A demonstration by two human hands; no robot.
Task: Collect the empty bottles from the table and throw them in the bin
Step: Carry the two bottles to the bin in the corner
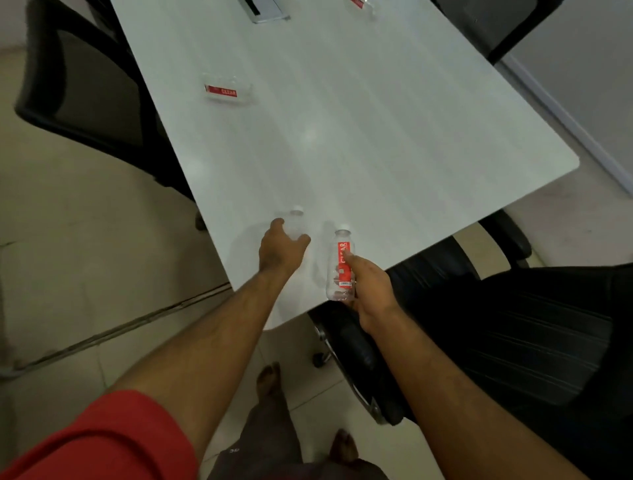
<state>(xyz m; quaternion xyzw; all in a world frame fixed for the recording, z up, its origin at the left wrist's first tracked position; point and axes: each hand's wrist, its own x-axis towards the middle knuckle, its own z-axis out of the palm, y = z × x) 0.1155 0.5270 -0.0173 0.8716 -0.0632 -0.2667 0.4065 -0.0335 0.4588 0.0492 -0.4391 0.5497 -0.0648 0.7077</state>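
Observation:
My right hand (371, 291) grips a clear empty bottle with a red label (340, 265) and holds it upright over the near edge of the white table (394, 137). My left hand (282, 250) reaches around a second clear bottle (296, 222) standing near that edge; thumb and fingers are curled on either side of it, and I cannot tell whether they press on it. A third bottle with a red label (226, 90) lies on its side further up the table on the left. Part of another bottle (361, 4) shows at the top edge.
Black office chairs stand on the left (85, 89), at the top right (496, 24) and close by on the right (479, 325). A silver cable box (265, 10) sits in the table's far end. Pale tiled floor (68, 257) lies around the table. No bin is in view.

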